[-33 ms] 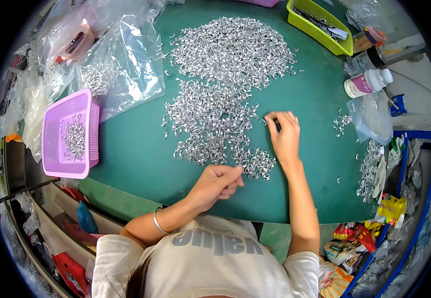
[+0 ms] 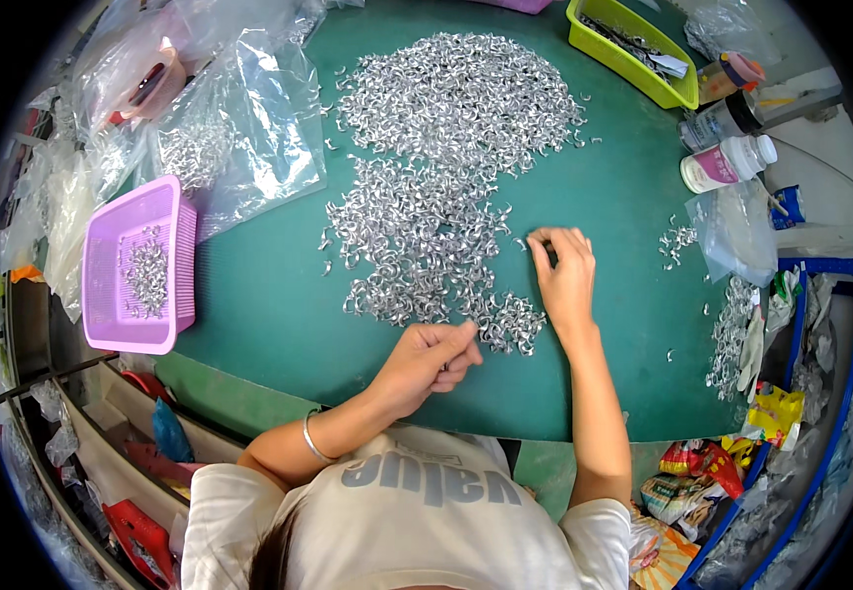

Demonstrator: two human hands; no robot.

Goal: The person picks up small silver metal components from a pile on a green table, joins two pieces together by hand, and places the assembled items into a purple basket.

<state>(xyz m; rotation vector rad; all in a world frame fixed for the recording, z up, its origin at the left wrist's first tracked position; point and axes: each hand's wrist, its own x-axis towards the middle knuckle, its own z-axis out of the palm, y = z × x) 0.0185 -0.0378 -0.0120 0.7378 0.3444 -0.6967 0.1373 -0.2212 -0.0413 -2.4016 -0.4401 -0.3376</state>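
Note:
A large heap of small curved silver metal pieces (image 2: pixel 461 98) spreads over the green table. A narrower part of it (image 2: pixel 417 231) reaches toward me and ends in a small cluster (image 2: pixel 510 324). My left hand (image 2: pixel 426 364) is curled closed at the near edge of the heap, its thumb tip beside the cluster. Something small shows among its fingers, too little to name. My right hand (image 2: pixel 566 270) is bent into a pinch right of the heap. One loose metal piece (image 2: pixel 521 243) lies just off its fingertips; whatever the pinch holds is hidden.
At left stands a purple basket (image 2: pixel 188 265) with some metal pieces in it, near clear plastic bags (image 2: pixel 269 138). A green basket (image 2: pixel 633 64) and a white bottle (image 2: pixel 727 164) are at the far right. More pieces (image 2: pixel 731 334) lie along the right edge.
My right hand has shifted slightly toward me, away from the loose metal piece by its fingertips. My left hand has barely moved.

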